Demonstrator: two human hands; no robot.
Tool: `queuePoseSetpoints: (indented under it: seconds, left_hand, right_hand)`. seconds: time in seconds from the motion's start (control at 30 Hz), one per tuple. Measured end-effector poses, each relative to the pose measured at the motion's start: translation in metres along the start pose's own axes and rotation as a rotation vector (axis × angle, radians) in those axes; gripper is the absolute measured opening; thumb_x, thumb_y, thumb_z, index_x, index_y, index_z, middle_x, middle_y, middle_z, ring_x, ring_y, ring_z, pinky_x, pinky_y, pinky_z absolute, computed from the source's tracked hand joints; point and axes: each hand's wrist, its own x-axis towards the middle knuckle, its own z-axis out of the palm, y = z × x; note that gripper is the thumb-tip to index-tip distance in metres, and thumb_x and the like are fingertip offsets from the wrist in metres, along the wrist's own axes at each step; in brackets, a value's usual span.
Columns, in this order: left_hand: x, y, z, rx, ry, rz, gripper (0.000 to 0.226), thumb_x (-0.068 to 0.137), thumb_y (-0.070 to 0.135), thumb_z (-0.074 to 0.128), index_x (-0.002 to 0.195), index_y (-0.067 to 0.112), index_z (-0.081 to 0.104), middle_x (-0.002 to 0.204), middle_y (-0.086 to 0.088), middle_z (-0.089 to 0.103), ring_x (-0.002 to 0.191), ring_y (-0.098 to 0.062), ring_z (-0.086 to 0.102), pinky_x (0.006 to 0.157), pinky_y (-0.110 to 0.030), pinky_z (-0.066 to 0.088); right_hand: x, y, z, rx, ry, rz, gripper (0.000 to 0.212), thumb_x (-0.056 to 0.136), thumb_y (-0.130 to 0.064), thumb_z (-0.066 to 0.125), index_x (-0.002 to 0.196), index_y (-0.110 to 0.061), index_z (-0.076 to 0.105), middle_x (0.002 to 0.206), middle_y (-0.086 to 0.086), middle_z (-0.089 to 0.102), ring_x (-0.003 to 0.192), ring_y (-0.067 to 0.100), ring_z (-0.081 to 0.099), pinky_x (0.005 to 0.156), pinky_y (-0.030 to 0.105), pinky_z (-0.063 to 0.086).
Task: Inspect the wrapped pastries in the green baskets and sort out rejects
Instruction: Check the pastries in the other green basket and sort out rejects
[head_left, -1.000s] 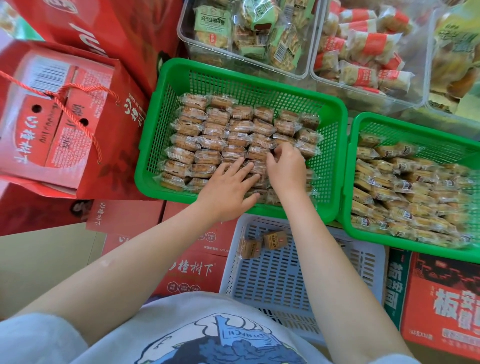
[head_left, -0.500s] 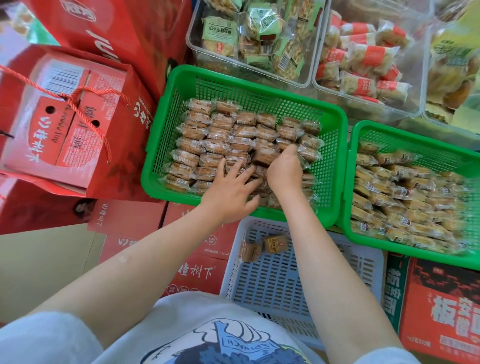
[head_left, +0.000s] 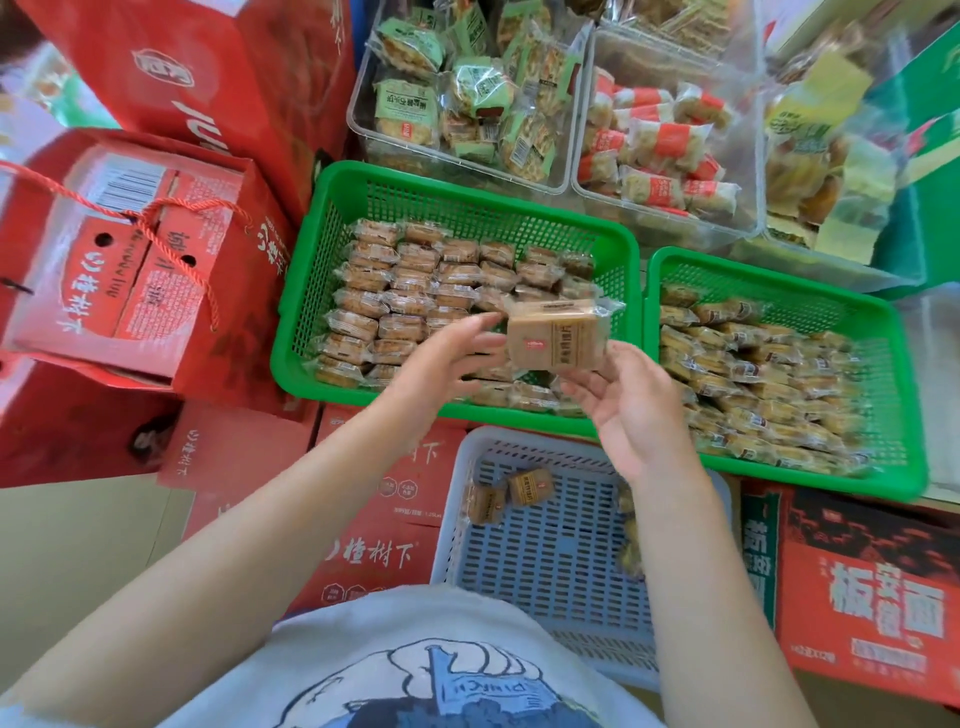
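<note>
Pastry in hand: one wrapped pastry (head_left: 557, 335) held up above the left green basket (head_left: 332, 218), brown label facing the camera.
Right hand (head_left: 631, 410): palm up, grip pinching the pastry's lower right edge with fingertips.
Left hand (head_left: 441, 361): fingers spread – tips just touching the wrapper's left end, no clear pinch.
Green baskets: left one full of rows of wrapped pastries (head_left: 415, 291); right green basket (head_left: 898, 384) – also packed.
Grey-blue basket (head_left: 550, 566): nearest the person, holding two wrapped pastries (head_left: 511, 493).
</note>
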Motion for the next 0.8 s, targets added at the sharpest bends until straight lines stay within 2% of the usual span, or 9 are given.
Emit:
queuePoseSetpoints:
  seconds: [0.03,0.1,0.17,0.23,0.33,0.5,0.63,0.7,0.8]
  left_hand:
    - [-0.011,0.008,0.003,-0.164,-0.071,0.000,0.046,0.097,0.043,0.052,0.139,0.026,0.053,0.136,-0.004,0.063,0.120,-0.021,0.063,0.103,-0.048,0.050]
    - [-0.029,0.015,0.007,-0.240,-0.138,0.088,0.041,0.094,0.030,0.060,0.134,0.022,0.058,0.132,-0.010,0.065,0.113,-0.028,0.067,0.086,-0.045,0.060]
    - [-0.043,0.017,0.009,-0.236,-0.092,0.112,0.033,0.092,0.022,0.067,0.124,0.017,0.065,0.124,-0.015,0.066,0.103,-0.028,0.069,0.068,-0.036,0.062]
    - [-0.053,0.015,0.010,-0.268,-0.035,0.091,0.033,0.087,0.025,0.065,0.117,0.011,0.067,0.114,-0.016,0.068,0.094,-0.024,0.069,0.058,-0.028,0.058]
    - [-0.063,0.012,0.006,-0.286,0.001,0.068,0.038,0.087,0.026,0.065,0.118,0.002,0.067,0.109,-0.018,0.069,0.087,-0.024,0.066,0.056,-0.026,0.055]
    - [-0.080,0.007,0.006,-0.209,-0.027,0.083,0.028,0.094,0.019,0.060,0.113,-0.001,0.064,0.108,-0.017,0.069,0.091,-0.025,0.067,0.060,-0.029,0.058]
    - [-0.091,0.003,0.009,-0.068,0.050,0.115,0.014,0.099,0.014,0.059,0.105,0.003,0.066,0.104,-0.019,0.070,0.093,-0.029,0.068,0.062,-0.030,0.058]
    - [-0.094,0.001,0.011,-0.065,0.123,0.116,0.010,0.098,0.013,0.061,0.105,0.009,0.067,0.109,-0.020,0.072,0.095,-0.029,0.070,0.065,-0.032,0.059]
    - [-0.100,-0.003,0.012,-0.100,0.205,0.090,0.008,0.096,0.013,0.064,0.102,0.010,0.069,0.105,-0.020,0.074,0.094,-0.029,0.071,0.066,-0.033,0.060]
  right_hand:
    - [-0.007,0.004,-0.002,0.039,-0.020,0.036,0.021,0.104,-0.008,0.038,0.103,-0.004,0.059,0.089,0.012,0.075,0.077,0.021,0.071,0.067,0.030,0.059]
    - [-0.020,0.013,-0.002,0.076,-0.037,0.103,0.023,0.103,-0.007,0.038,0.101,-0.005,0.061,0.086,0.010,0.076,0.073,0.019,0.072,0.064,0.027,0.058]
    - [-0.031,0.020,-0.001,0.067,-0.076,0.140,0.025,0.103,-0.009,0.037,0.105,-0.004,0.061,0.087,0.011,0.075,0.073,0.019,0.072,0.064,0.028,0.058]
    - [-0.042,0.024,-0.002,-0.001,-0.121,0.098,0.022,0.103,-0.008,0.037,0.111,-0.004,0.057,0.092,0.012,0.074,0.077,0.021,0.071,0.065,0.031,0.057]
    - [-0.053,0.022,-0.005,-0.098,-0.150,-0.023,0.020,0.100,-0.002,0.042,0.110,-0.011,0.057,0.097,0.004,0.073,0.087,0.018,0.067,0.073,0.035,0.054]
    - [-0.068,0.021,-0.013,-0.163,-0.136,-0.062,0.026,0.103,-0.017,0.049,0.121,-0.005,0.063,0.103,0.006,0.072,0.093,0.017,0.064,0.080,0.032,0.051]
    - [-0.079,0.025,-0.017,-0.106,-0.122,-0.035,0.023,0.096,-0.004,0.058,0.119,-0.006,0.060,0.098,0.007,0.072,0.089,0.016,0.067,0.078,0.030,0.053]
    - [-0.083,0.029,-0.017,-0.042,-0.148,0.002,0.025,0.093,0.000,0.059,0.117,-0.007,0.059,0.101,0.010,0.070,0.090,0.019,0.065,0.080,0.032,0.053]
    - [-0.091,0.035,-0.017,0.007,-0.166,0.016,0.017,0.092,0.000,0.060,0.104,-0.012,0.060,0.097,0.009,0.070,0.083,0.017,0.066,0.071,0.027,0.053]
